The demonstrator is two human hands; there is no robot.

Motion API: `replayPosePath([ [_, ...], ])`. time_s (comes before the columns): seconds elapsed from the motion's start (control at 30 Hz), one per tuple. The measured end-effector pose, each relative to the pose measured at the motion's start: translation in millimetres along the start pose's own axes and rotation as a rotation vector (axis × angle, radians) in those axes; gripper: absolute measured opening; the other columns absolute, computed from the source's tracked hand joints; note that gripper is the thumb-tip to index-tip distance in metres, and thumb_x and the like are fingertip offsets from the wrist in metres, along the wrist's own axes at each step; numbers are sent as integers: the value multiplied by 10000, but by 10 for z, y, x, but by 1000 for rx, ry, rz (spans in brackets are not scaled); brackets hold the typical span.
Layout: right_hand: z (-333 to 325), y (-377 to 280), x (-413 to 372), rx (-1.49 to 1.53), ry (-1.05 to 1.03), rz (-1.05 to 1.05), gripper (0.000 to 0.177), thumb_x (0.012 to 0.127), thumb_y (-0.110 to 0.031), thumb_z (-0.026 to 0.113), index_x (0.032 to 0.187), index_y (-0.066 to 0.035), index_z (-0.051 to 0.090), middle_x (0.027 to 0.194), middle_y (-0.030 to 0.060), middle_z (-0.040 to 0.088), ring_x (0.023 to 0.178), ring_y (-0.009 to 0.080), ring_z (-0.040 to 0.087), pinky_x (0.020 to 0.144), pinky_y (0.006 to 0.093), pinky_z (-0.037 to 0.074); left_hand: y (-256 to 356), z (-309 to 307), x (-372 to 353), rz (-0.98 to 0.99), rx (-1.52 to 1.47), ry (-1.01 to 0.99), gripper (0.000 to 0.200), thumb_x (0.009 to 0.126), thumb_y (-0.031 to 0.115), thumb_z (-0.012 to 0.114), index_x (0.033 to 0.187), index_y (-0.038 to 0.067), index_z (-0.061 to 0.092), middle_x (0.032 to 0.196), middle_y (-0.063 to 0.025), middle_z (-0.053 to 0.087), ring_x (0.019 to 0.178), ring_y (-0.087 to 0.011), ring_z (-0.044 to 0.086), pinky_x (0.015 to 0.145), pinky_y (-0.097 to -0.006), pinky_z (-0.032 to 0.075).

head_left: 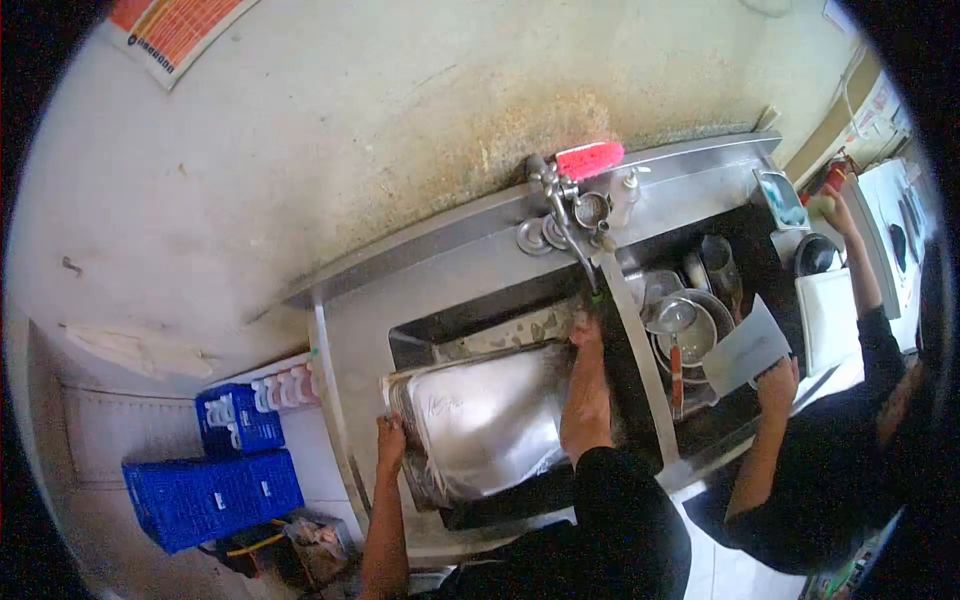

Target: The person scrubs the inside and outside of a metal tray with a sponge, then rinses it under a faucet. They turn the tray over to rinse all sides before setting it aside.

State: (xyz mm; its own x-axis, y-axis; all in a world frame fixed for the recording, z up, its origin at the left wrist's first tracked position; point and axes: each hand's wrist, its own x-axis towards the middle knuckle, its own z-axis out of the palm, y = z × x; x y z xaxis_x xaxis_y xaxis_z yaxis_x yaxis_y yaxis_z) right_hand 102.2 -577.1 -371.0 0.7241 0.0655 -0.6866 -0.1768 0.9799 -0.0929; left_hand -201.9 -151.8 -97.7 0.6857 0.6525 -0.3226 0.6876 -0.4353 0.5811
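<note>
Dark clothing [620, 510] occupies the near edge. Left hand [391, 440]: grip appears closed on the left edge of the metal tray [495, 420], which lies over the left sink basin [470, 312]. Step in hand, by judgement: handling the tray at the sink; any shift calls for support at both edges. Right hand [587, 330]: at the tray's far right corner, near the tap [570, 230]; fingers indistinct, grip state cannot be told. Tray underside: hidden. Co-worker [820, 470] at right: partly cut off.
</note>
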Motion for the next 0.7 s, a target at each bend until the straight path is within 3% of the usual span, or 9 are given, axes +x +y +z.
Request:
replayPosePath([
  [0.1, 93, 42, 153, 15, -7, -75, 297, 853, -286, 601, 1045, -60, 601, 767, 111, 622, 715, 286, 624, 636, 418, 544, 191, -178, -187, 6, -194, -149, 549, 952, 474, 395, 1234, 5, 354, 1135, -278, 539, 1070, -340, 536, 895, -403, 415],
  [0.2, 155, 14, 301, 158, -71, -99, 296, 860, -281, 596, 1059, -62, 597, 809, 111, 620, 731, 281, 617, 652, 428, 540, 643, -307, -311, -98, 36, -171, 531, 955, 458, 407, 1244, 18, 335, 1099, -260, 551, 1033, -302, 545, 867, -385, 424],
  [0.27, 165, -1, 346, 247, -129, -99, 296, 865, -278, 593, 1069, -63, 594, 838, 112, 619, 742, 277, 612, 662, 434, 537, 742, -279, -336, -138, -62, -179, 506, 961, 436, 411, 1240, 20, 338, 1077, -246, 562, 1004, -283, 559, 839, -369, 434],
  [0.33, 172, -12, 280, 323, -175, -88, 296, 869, -275, 590, 1078, -65, 592, 866, 112, 618, 753, 274, 607, 673, 440, 534, 439, -269, -249, -104, -69, -211, 476, 972, 414, 397, 1250, 32, 332, 998, -217, 579, 895, -255, 583, 777, -349, 451],
  [0.43, 230, -45, 75, 408, -242, -62, 296, 877, -270, 585, 1092, -67, 588, 909, 112, 617, 770, 269, 600, 689, 450, 530, 154, -196, -180, 95, 9, -72, 474, 976, 411, 386, 1266, 41, 321, 972, -199, 576, 839, -226, 568, 750, -335, 452],
  [0.53, 327, -47, -175, 478, -303, -17, 296, 884, -265, 580, 1106, -69, 584, 952, 113, 615, 786, 264, 592, 705, 459, 526, 710, -332, -347, -158, -83, -202, 487, 976, 419, 382, 1277, 42, 311, 1017, -204, 568, 889, -224, 554, 779, -347, 446],
  [0.63, 361, -53, -357, 510, -355, 12, 297, 891, -260, 576, 1120, -71, 580, 994, 113, 614, 803, 258, 585, 721, 469, 522, 847, -361, -403, -149, -103, -199, 492, 976, 425, 382, 1272, 39, 312, 1049, -212, 570, 927, -231, 553, 802, -351, 440],
  [0.7, 393, -72, -451, 519, -384, 28, 297, 896, -257, 573, 1129, -72, 577, 1023, 114, 613, 814, 255, 580, 731, 475, 519, 469, -288, -254, -141, -115, -216, 494, 972, 430, 390, 1267, 41, 316, 1017, -201, 578, 904, -233, 556, 801, -356, 440],
])
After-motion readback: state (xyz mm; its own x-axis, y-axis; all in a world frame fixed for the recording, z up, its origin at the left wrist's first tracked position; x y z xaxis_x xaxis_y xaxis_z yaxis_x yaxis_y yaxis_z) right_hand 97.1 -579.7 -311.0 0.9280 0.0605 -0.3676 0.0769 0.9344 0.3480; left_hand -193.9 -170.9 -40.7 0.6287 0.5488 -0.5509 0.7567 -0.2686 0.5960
